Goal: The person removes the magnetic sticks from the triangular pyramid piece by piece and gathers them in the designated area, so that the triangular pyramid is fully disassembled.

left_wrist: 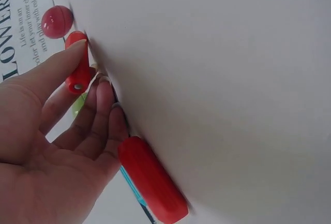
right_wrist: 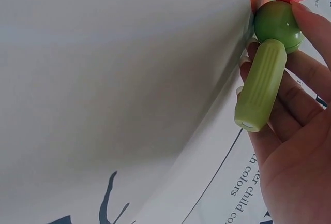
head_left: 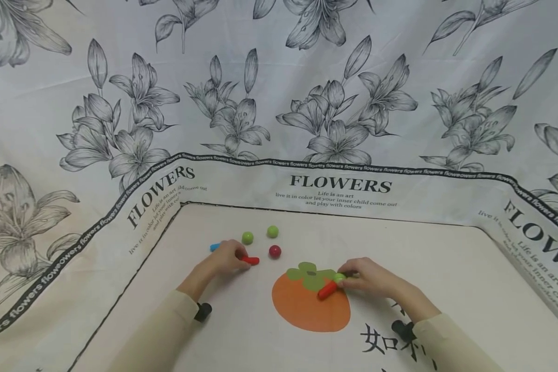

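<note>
My left hand (head_left: 228, 257) pinches a short, ribbed red stick (left_wrist: 77, 71) between thumb and fingertips. Below its palm in the left wrist view lies a second red stick (left_wrist: 152, 180), with part of a blue stick (head_left: 215, 247) behind. My right hand (head_left: 369, 276) grips a glossy green ball (right_wrist: 279, 25) in thumb and fingers. A yellow-green stick (right_wrist: 261, 84) extends from that ball toward the palm. Another red stick (head_left: 327, 290) projects from the ball's other side, over the printed persimmon.
Beyond my left hand two green balls (head_left: 247, 237) and a red ball (head_left: 275, 251) rest on the white tablecloth (head_left: 242, 320). A printed orange persimmon (head_left: 302, 310) and black characters mark the cloth. Flowered fabric (head_left: 242, 103) hangs behind and along the sides.
</note>
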Tool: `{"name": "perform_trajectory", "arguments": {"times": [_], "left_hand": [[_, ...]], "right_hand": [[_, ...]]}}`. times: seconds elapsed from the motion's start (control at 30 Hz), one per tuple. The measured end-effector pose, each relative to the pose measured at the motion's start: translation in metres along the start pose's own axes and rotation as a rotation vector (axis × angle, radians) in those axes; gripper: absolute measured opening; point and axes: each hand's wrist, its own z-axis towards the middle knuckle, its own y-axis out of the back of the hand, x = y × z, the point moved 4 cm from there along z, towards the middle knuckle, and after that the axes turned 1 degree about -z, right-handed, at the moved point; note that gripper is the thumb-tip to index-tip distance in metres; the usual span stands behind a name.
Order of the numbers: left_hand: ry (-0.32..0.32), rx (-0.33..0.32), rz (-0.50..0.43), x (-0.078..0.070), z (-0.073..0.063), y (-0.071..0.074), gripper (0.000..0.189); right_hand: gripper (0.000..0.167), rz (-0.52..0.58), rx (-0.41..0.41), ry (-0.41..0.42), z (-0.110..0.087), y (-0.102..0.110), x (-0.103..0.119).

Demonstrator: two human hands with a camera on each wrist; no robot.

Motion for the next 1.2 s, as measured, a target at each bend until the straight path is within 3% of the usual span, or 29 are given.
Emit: {"name": "perform_trajectory", "arguments": {"times": [0.4, 0.53, 0.7, 0.8, 1.03, 1.2], "left_hand": [[-0.026, -0.012, 0.054, -0.004, -0.007, 0.003, 0.025], [-0.072, -0.054, 0.132, -0.015, -0.014, 0.002, 0.031], [-0.175, -0.085, 0.18, -0.042, -0.027, -0.007, 0.037], [-0.224, -0.032, 0.16, -0.058, -0.032, -0.021, 0.038], [-0.296, 0.181, 0.08, -0.09, -0.033, -0.066, 0.042], [-0.331, 0.218, 0.088, -0.111, -0.028, -0.088, 0.043]], "right_hand": [[0.023, -0.025, -0.016, -0.038, 0.001, -0.002, 0.002], [0.022, -0.088, -0.026, -0.043, 0.002, -0.001, 0.004], [0.025, -0.133, -0.021, -0.091, 0.001, 0.001, 0.005], [0.03, -0.121, -0.017, -0.09, 0.0, 0.001, 0.004], [0.038, -0.05, 0.004, -0.051, -0.001, 0.002, -0.002], [0.035, 0.006, 0.028, -0.004, -0.003, 0.004, -0.001]]}}
